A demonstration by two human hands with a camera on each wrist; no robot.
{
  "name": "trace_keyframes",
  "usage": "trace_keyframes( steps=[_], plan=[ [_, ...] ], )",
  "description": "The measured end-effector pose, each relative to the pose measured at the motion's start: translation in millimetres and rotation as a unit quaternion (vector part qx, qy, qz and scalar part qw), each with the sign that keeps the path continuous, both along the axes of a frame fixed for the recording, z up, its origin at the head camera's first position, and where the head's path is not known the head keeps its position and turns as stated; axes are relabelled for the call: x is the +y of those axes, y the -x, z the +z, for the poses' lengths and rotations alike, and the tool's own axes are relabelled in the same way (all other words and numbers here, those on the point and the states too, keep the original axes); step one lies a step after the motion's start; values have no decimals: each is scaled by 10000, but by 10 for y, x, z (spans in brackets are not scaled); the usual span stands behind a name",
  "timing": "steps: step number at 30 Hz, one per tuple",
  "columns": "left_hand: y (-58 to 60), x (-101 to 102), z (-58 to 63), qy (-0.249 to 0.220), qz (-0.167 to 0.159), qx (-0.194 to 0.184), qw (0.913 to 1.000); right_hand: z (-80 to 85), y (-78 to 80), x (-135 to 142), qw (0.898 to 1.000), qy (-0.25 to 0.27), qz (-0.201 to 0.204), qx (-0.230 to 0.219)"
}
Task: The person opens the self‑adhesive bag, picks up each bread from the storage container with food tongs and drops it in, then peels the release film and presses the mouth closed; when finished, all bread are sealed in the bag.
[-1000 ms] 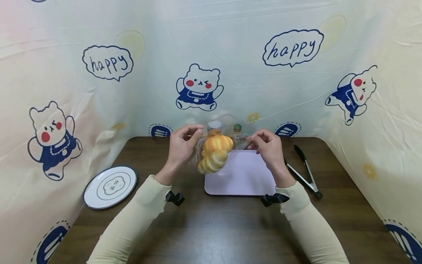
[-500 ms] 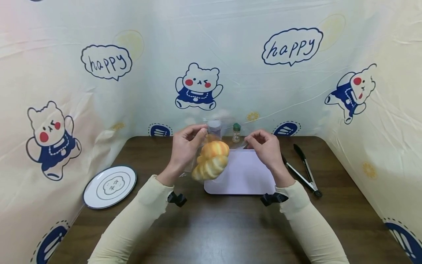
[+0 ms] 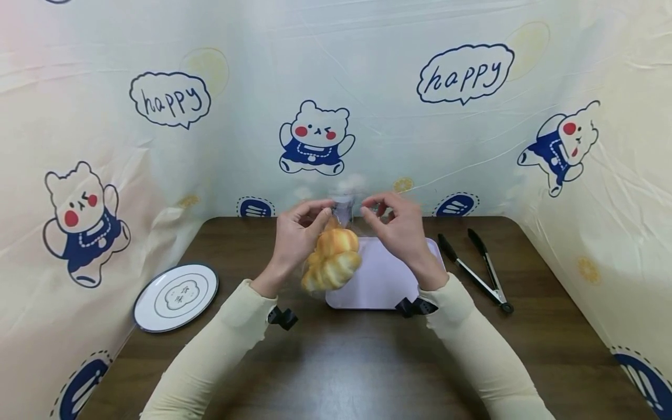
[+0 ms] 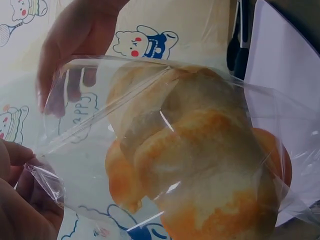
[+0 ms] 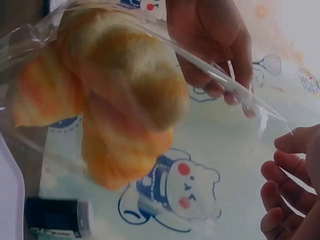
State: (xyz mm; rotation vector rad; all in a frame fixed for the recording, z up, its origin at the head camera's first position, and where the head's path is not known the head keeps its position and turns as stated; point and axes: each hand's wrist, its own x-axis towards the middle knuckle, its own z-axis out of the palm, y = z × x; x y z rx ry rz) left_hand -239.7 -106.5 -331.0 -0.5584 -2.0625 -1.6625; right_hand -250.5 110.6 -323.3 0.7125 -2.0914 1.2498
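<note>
A clear plastic bag [image 4: 85, 190] with bread rolls [image 3: 332, 269] inside hangs between the hands, over the left part of a pale purple tray [image 3: 375, 291]. The bread is golden to orange-brown, in croissant-like twists. My left hand [image 3: 298, 232] pinches one side of the bag's upper edge between thumb and fingers, bunching the film in the left wrist view. My right hand [image 3: 401, 227] is on the other side; in the right wrist view [image 5: 295, 185], the film tapers to a point at its thumb and forefinger, the other fingers loosely bent.
A white plate [image 3: 175, 297] with a dark rim lies at the left table edge. Metal tongs [image 3: 483, 274] with black tips rest right of the tray. A clear cup [image 3: 343, 211] stands behind the bag. Printed cloth [image 3: 388, 134] encloses the table.
My right hand has moved left and slightly up, closer to the left hand, and now covers the green-capped bottle. The bag with bread has swung lower and left; my left hand has shifted slightly right.
</note>
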Motion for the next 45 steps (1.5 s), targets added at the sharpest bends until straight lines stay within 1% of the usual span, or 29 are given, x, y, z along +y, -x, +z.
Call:
trace_keyframes(
  steps=[3,8,14,24,32,37,39,41,45],
  plan=[
    [2,0,-7,106,-23,66,9999,34,-2,-103,9997,-65,140,162],
    [-9,6,10,233,53,31,9997,69,1,-227,9984,-257,152,476],
    [-47,32,62,445,78,97,9989,73,21,-308,9974,-363,152,598],
    [9,-7,-22,713,-19,330,9969,65,34,-343,9965,-557,115,611],
    [-9,-14,-3,963,102,393,9945,61,36,-338,9948,-591,118,818],
    [-16,-8,-1,1054,132,521,9930,62,41,-330,9938,-530,123,973],
    [-15,-8,-5,1082,127,588,9923,62,45,-330,9940,-500,143,959],
    [-13,-10,-11,1098,115,624,9919,59,54,-326,9951,-470,192,847],
    [-16,-12,-16,1107,84,644,9917,63,60,-311,9983,-290,362,357]
  ],
)
